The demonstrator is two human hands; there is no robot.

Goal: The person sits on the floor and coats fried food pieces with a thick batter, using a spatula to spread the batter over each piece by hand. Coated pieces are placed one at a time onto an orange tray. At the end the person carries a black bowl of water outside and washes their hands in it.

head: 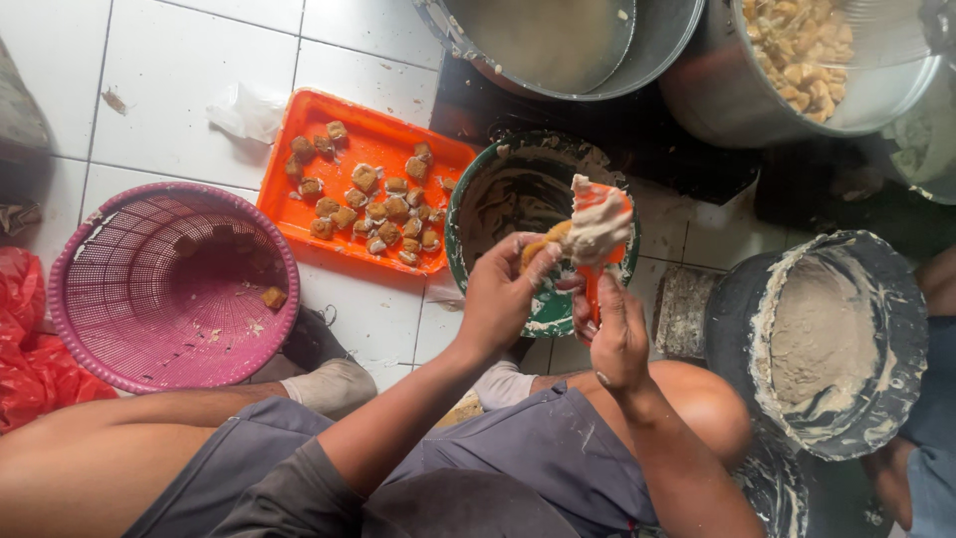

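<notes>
My left hand holds a small brown tofu piece over a green bowl smeared with pale paste. My right hand grips the handle of an orange spatula loaded with whitish paste, its blade pressed against the tofu piece. Both hands hover above the bowl's near rim. An orange tray with several filled tofu pieces lies just left of the bowl.
A pink plastic basket with one or two tofu pieces stands at the left. A dark bucket of grey paste is at the right. Metal pots, one with fried tofu, line the top. My knees fill the foreground; red bag at far left.
</notes>
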